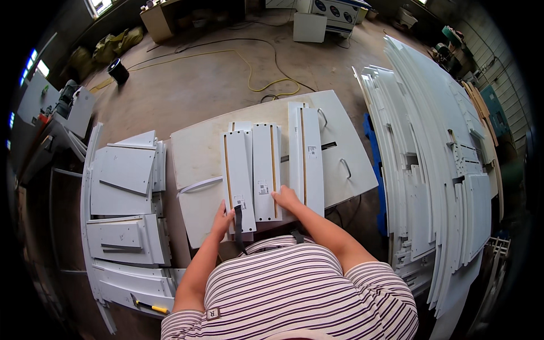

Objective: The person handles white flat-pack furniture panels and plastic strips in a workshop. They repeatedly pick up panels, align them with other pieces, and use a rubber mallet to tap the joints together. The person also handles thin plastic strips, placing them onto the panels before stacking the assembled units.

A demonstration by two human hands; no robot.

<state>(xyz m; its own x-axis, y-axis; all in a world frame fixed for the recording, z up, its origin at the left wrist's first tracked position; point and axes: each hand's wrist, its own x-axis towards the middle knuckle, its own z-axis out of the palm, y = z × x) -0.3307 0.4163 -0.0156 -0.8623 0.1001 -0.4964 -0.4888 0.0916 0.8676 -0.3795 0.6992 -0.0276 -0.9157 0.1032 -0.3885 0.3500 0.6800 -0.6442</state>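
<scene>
We have one view only, from a wide fisheye camera on the person's head, looking steeply down and forward over the striped shirt (294,289) onto the flat white desk (195,153) close below; edges curve toward the rim.

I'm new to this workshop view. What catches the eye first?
Three long white panels with tan strips lie side by side on the flat white worktable, the left hand and right hand resting on their near ends. To the right fans a big stack of long white boards.

3 panels (266,170) on table (195,153), stacks left/right
</scene>
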